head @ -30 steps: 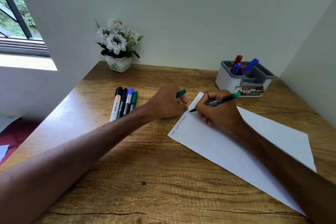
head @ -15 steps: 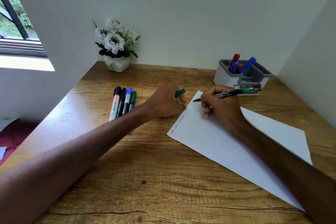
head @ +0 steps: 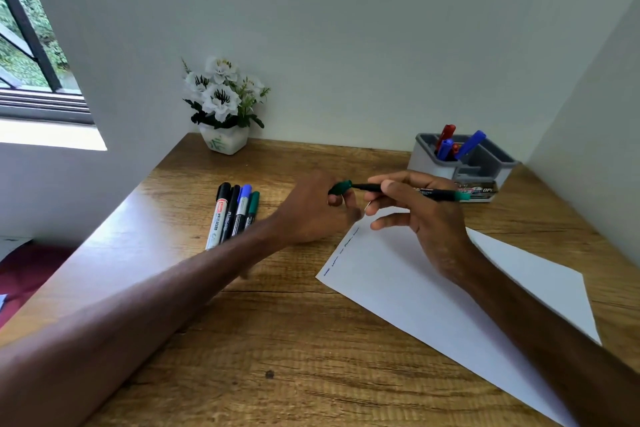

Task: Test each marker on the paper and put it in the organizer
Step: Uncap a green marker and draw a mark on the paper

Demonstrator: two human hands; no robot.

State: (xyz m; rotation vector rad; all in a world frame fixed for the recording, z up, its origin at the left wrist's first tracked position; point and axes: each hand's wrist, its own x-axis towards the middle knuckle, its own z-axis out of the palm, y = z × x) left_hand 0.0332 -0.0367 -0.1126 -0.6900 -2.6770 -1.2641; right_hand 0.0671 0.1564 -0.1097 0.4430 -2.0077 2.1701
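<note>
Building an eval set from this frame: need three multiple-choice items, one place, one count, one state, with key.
1. The organizer stands: A) beside the flower pot B) back right on the desk C) on the floor
2. Markers lying in the row left of the left hand: A) two B) four C) six
3. The green marker in the right hand is: A) writing B) in the organizer C) off the paper, tip at the cap in the left hand
Key: B, far right corner; B, black-capped, black, blue, green; C, tip meets the cap.
</note>
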